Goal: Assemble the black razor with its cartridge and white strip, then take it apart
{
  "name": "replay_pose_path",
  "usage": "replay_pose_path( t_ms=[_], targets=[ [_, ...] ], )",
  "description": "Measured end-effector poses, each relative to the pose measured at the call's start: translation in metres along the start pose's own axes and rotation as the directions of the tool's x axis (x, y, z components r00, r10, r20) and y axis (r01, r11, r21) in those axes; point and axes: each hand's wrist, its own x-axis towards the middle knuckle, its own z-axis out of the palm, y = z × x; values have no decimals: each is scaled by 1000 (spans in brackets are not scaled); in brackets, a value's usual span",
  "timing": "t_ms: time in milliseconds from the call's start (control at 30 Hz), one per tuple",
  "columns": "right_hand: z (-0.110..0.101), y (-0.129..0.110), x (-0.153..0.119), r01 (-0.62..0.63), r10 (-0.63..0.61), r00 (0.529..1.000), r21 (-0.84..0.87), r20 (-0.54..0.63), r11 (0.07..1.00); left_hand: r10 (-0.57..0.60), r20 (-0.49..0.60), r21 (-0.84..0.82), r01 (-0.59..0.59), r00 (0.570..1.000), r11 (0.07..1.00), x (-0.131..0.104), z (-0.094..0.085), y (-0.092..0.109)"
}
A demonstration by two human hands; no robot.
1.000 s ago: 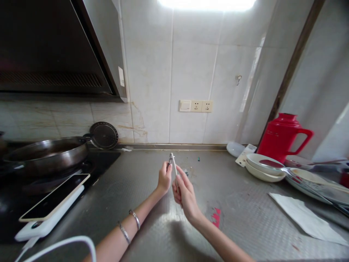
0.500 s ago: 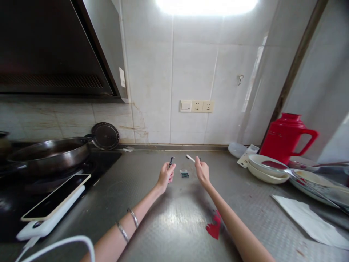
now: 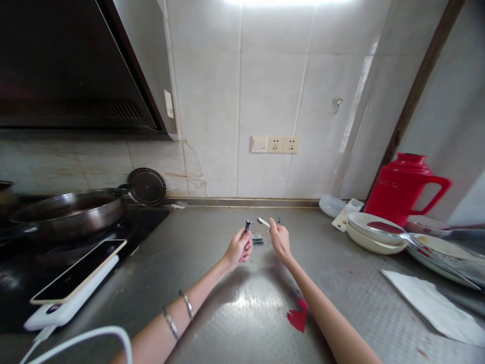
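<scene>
Left hand [image 3: 239, 248]: closed round a small dark-tipped razor piece [image 3: 248, 224], shifted rightward since half a second ago. Right hand [image 3: 279, 237]: pinching a slim white handle [image 3: 263, 221], position unchanged. Both above the steel counter [image 3: 242, 313]. Small dark cartridge pack [image 3: 257, 238] lies between them. Beyond: pan [image 3: 64, 212], phone [image 3: 78, 270], red jug [image 3: 405, 184], plates [image 3: 373, 233].

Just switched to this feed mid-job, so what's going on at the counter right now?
A person stands at a steel counter with both arms stretched out. The left hand grips a small dark-tipped tool, possibly a razor handle, upright. The right hand pinches a short white stick-like piece. Between the hands, a small dark part lies on the counter. A phone rests on a power bank at the left; dishes and a red jug stand at the right.
</scene>
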Motion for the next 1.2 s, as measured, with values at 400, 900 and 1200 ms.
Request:
replay_pose_path(
  t_ms=[400, 900, 1200],
  targets=[
    [10, -7, -12, -51, 30, 995, 235, 93, 971, -106, 255, -242, 170, 961, 955, -7, 3, 6],
    [12, -4, -20, 47, -50, 999, 174, 13, 984, -194, 418, -352, 355, 888, 866, -9, -3, 8],
    [14, -4, -22, 68, -71, 997, 167, 11, 984, -188, 347, -323, 305, 919, 896, -7, -3, 7]
  ],
)
